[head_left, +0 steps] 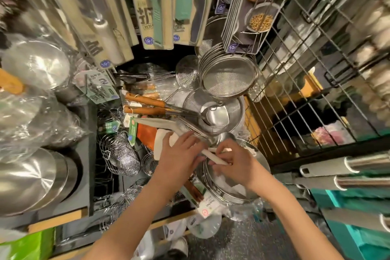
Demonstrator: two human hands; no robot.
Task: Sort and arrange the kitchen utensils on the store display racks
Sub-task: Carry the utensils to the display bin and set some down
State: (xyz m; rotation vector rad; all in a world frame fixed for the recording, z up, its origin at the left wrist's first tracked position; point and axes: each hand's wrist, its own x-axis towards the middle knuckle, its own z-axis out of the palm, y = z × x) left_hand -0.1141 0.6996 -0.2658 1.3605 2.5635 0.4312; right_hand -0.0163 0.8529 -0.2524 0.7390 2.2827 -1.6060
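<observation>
My right hand (234, 161) pinches a pale, cream-coloured utensil handle (214, 159) above a round steel sieve (236, 188) on the shelf. My left hand (179, 154) lies over the same spot with curled fingers touching the handle's far end and a white flat piece (161, 143). A second pale handle (156, 122) runs left from there. Two wooden-handled ladles (145, 104) rest across a steel strainer (213, 112). Mesh strainers (229, 76) hang just behind.
Packaged knives and peelers (156, 12) hang above. Steel bowls and lids (31, 177) fill the left shelf. Wire whisks and baskets (122, 154) lie in the middle bin. A wire grid rack (316, 69) stands right, with steel handles (348, 167) jutting out.
</observation>
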